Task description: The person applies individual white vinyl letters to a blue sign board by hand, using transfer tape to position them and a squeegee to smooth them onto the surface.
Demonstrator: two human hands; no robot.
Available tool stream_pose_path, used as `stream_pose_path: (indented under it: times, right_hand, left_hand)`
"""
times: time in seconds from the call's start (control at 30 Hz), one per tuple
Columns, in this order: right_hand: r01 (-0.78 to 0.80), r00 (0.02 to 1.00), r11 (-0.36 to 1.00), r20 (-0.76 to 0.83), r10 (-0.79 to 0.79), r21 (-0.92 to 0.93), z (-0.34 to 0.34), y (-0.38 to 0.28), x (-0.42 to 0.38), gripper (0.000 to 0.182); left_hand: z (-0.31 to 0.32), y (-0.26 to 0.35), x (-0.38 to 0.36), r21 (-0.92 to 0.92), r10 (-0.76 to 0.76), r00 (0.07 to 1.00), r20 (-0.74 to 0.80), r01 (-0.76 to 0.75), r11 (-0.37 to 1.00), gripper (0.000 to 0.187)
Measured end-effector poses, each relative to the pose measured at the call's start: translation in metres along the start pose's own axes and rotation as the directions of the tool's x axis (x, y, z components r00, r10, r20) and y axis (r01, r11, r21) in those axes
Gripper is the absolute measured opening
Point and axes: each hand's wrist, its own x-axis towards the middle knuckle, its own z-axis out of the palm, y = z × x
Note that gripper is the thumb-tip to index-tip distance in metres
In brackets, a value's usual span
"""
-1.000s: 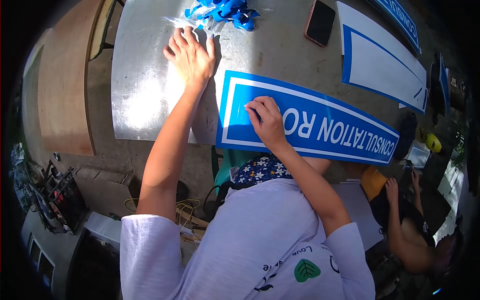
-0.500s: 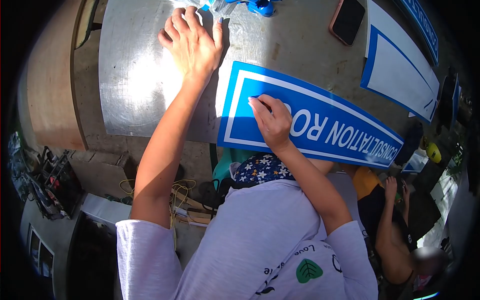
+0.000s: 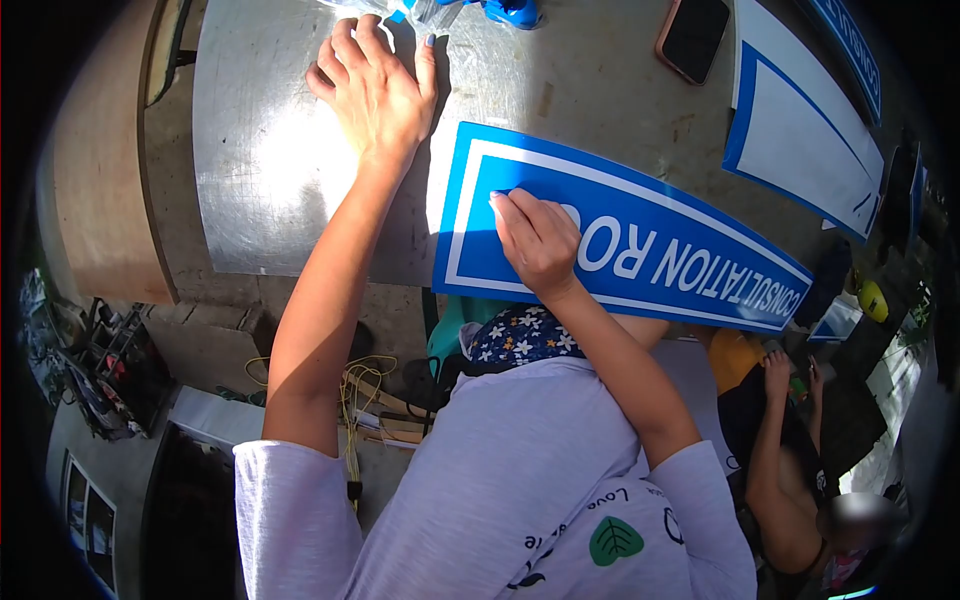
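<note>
My left hand [image 3: 375,95] lies on the bare metal tabletop [image 3: 270,190], its fingers spread and slightly bent, holding nothing. Just beyond its fingertips are some crumpled clear plastic [image 3: 435,14] and a bright blue item [image 3: 512,10]. My right hand [image 3: 540,238] rests over a blue sign [image 3: 475,225] with a white border line and white lettering, upside down from here, reading "CONSULTATION RO…". It covers part of the last letters. The thumb and fingers are pinched together at the sign's surface; whatever may be between them is hidden.
A phone [image 3: 693,38] lies at the table's far side. Another white-and-blue sign panel [image 3: 800,135] and a further blue sign [image 3: 855,55] are on the right. A wooden board [image 3: 95,160] stands left. Another person's arm [image 3: 770,440] shows at lower right, near a yellow item [image 3: 873,300].
The view has shifted slightly. My right hand stays pinched over the sign, its fingers a little more closed together. My left hand keeps its place on the metal.
</note>
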Motion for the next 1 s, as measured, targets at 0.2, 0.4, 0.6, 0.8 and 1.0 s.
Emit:
stream_pose_path:
  times: [0.2, 0.4, 0.6, 0.8, 1.0]
  right_hand:
    - [0.011, 1.0, 1.0, -0.002, -0.011, 0.015, 0.0002, 0.0017, -0.0025, 0.02]
    - [0.018, 1.0, 1.0, 0.007, -0.018, 0.0, -0.0002, 0.001, -0.0024, 0.019]
    - [0.008, 1.0, 1.0, 0.008, -0.008, -0.029, 0.0007, 0.0, 0.0018, 0.017]
    - [-0.055, 0.998, 0.997, 0.0, 0.055, -0.061, 0.006, 0.0, 0.0019, 0.017]
    - [-0.078, 0.997, 0.996, -0.009, 0.078, -0.04, 0.0067, 0.0012, 0.0036, 0.017]
  left_hand:
    - [0.0007, -0.0003, -0.0004, 0.006, 0.001, 1.0, -0.003, -0.001, 1.0, 0.06]
    - [-0.0001, 0.0003, -0.0004, 0.015, 0.005, 1.0, -0.008, -0.005, 1.0, 0.059]
    - [-0.0008, 0.0006, -0.001, -0.001, 0.01, 1.0, -0.006, -0.01, 1.0, 0.058]
    - [-0.0008, 0.0009, -0.0001, 0.011, 0.011, 1.0, -0.007, -0.011, 1.0, 0.058]
    - [-0.0005, 0.001, -0.0002, 0.023, 0.012, 1.0, -0.011, -0.012, 1.0, 0.058]
